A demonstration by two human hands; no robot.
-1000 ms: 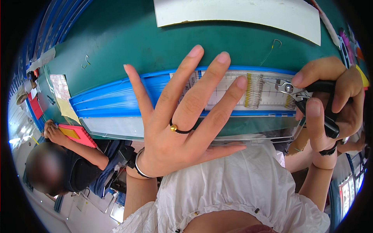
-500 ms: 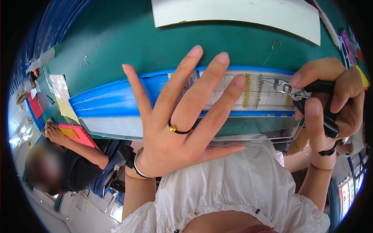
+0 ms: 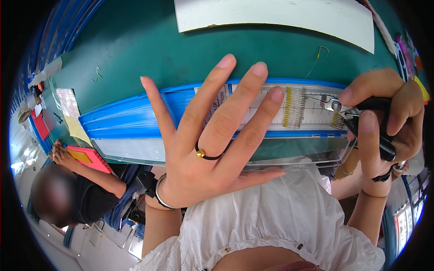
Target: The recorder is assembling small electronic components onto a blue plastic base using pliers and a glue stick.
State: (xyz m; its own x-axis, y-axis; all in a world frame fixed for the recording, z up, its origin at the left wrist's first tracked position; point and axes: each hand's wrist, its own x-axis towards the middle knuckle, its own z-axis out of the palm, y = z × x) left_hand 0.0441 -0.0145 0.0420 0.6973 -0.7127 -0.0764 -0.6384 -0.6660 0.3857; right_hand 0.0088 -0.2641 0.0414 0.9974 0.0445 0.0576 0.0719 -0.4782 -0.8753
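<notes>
The right hand (image 3: 384,122) is closed around black-handled pliers (image 3: 361,119), their tip just beside the taped components (image 3: 294,107). The left hand (image 3: 212,144) is spread open, holding nothing. The thin leads look fragile and probably bend easily; better take the strip by its tape.

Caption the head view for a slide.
Left hand spread open above a blue-edged tray while right hand grips black-handled pliers over taped components.

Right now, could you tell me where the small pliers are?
In the head view, far right: the right hand grips the pliers, tips beside the yellow component strip.
</notes>
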